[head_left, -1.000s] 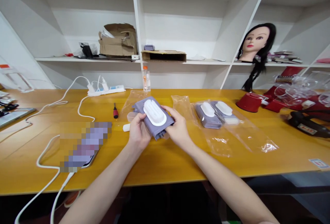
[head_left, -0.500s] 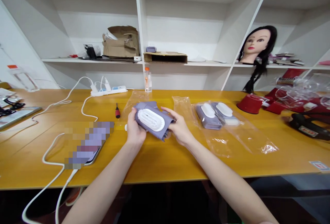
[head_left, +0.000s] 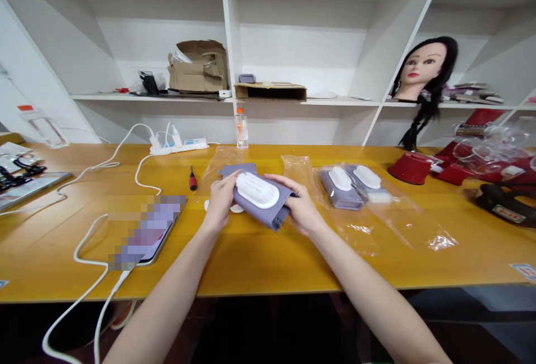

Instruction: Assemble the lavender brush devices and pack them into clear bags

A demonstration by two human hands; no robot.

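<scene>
Between my hands, above the table, is a folded purple cuff (head_left: 268, 220) with a white ribbed oval piece (head_left: 258, 191) facing up. My left hand (head_left: 218, 203) grips its left end, fingers at the edge of the oval. At the open right end, my right hand (head_left: 309, 210) holds the cuff, with some fingers hidden inside or behind it. A dark fringe shows at the lower right corner. Behind it, part of a flat purple piece (head_left: 238, 168) is visible. Two similar purple cuffs (head_left: 342, 188) with white ovals lie to the right on clear plastic bags (head_left: 393, 224).
Left of my hands are a red-handled screwdriver (head_left: 193, 178), a phone (head_left: 161, 235) with a white cable (head_left: 96, 263), and a power strip (head_left: 184, 146). Red stands (head_left: 412, 168) and a black tool (head_left: 506, 205) sit on the right. Shelves hold cardboard boxes (head_left: 199, 71) and a mannequin head (head_left: 427, 68).
The cuff has shifted slightly right and tilted. My left hand's fingers have moved onto the left end of the white oval. A round white piece now shows beneath the cuff.
</scene>
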